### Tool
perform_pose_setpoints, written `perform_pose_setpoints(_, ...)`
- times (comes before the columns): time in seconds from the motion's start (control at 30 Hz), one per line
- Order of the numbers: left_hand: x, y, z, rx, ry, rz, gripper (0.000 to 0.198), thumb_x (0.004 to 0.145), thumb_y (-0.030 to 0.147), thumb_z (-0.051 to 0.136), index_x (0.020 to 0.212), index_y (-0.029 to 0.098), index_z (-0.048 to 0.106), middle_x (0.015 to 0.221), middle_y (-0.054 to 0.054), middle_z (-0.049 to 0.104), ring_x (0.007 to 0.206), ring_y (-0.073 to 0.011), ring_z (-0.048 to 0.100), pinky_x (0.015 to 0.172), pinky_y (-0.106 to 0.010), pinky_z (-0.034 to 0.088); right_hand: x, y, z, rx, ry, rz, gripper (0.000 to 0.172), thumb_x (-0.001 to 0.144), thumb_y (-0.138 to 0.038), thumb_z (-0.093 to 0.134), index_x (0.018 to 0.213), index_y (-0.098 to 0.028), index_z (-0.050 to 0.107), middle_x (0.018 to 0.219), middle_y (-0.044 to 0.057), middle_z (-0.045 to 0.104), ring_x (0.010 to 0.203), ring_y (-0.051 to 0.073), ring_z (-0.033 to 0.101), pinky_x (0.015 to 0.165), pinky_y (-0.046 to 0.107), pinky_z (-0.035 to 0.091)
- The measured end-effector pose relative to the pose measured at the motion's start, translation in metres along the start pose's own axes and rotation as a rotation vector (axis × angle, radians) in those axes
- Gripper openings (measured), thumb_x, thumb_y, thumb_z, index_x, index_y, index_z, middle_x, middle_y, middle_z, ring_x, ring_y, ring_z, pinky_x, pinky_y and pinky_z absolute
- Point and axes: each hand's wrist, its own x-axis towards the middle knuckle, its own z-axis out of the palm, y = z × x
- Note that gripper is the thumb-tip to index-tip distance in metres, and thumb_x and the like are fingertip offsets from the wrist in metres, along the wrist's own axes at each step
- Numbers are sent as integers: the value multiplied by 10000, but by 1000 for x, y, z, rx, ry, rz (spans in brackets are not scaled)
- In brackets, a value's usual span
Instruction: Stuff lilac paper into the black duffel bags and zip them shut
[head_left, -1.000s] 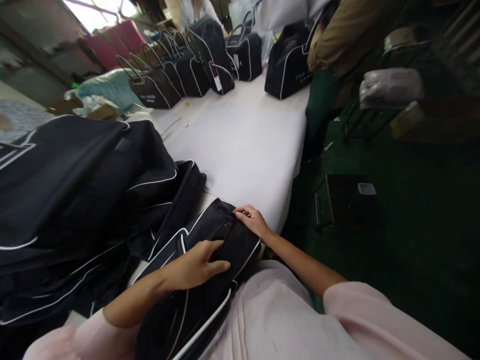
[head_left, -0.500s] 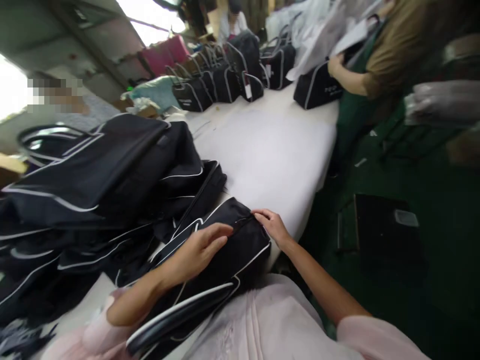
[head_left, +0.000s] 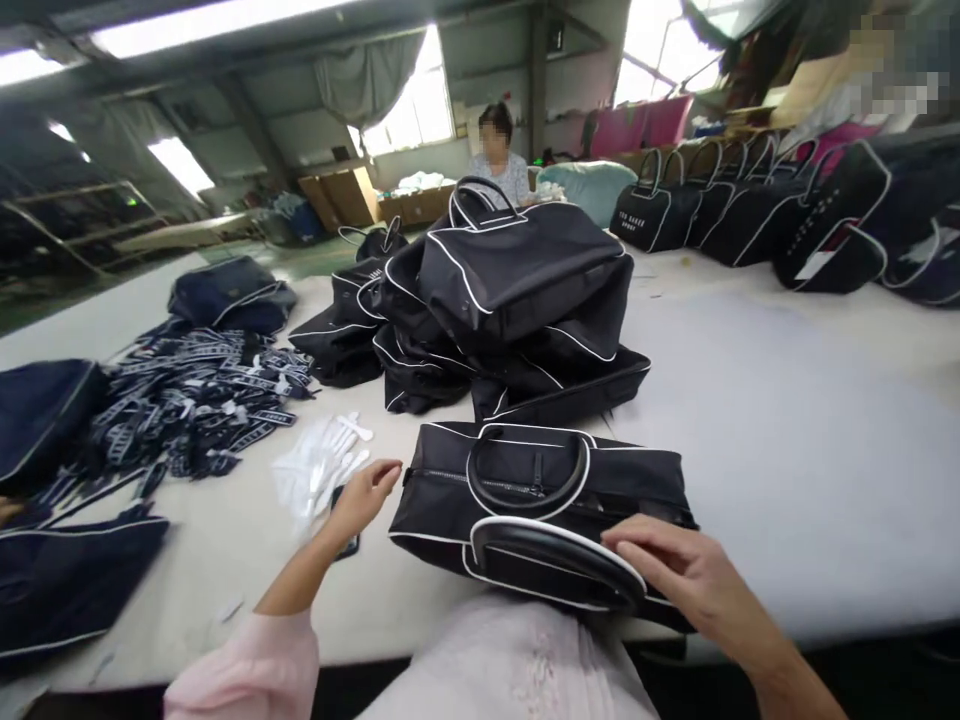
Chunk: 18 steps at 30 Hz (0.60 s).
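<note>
A black duffel bag (head_left: 637, 475) with white piping lies crosswise in front of me on the white table. Its top zip (head_left: 465, 483) runs along the upper face, the puller standing up within the far handle (head_left: 529, 500). The near handle (head_left: 555, 550) leans towards me. My left hand (head_left: 364, 498) is by the bag's left end, fingers loosely bent, thumb slightly apart, nothing visible in it. Over the right part of the bag hovers my right hand (head_left: 686, 570), fingers half curled beside the near handle, no firm grip showing; whether the fingertips touch it I cannot tell.
Behind the bag rises a heap of black bags (head_left: 517, 260). Patterned straps (head_left: 187, 400), white tags in clear plastic (head_left: 319, 465) and a dark flat object (head_left: 347, 545) lie left. Finished bags (head_left: 660, 215) stand at the back right. A person (head_left: 499, 165) sits beyond the heap.
My view has swung left and the bag now appears crosswise. My right hand has left the zip's end for the near handle; my left hand has moved off the zip to the left end.
</note>
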Motion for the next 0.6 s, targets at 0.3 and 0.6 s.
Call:
perform_pose_setpoints(0.3,-15,-41,16,-236,15,35,532,766,493,673,1165,146,618,1203,-144,645,1058,-281,636,899,-435,551,69,-31,66,215,-43,128,801,830,-510,672,1510,-258,332,1043,87,699,745,189,652,681,335,545)
perform_pose_setpoints(0.6,-29,-37,14,-223,-62,73,668,742,569,701,1271,191,548,1352,-136,558,1167,-321,607,978,-461,549,91,-2,-3,-381,545,-138,272,858,-440,628,903,-203,753,1005,76,725,995,238,648,983,395,464)
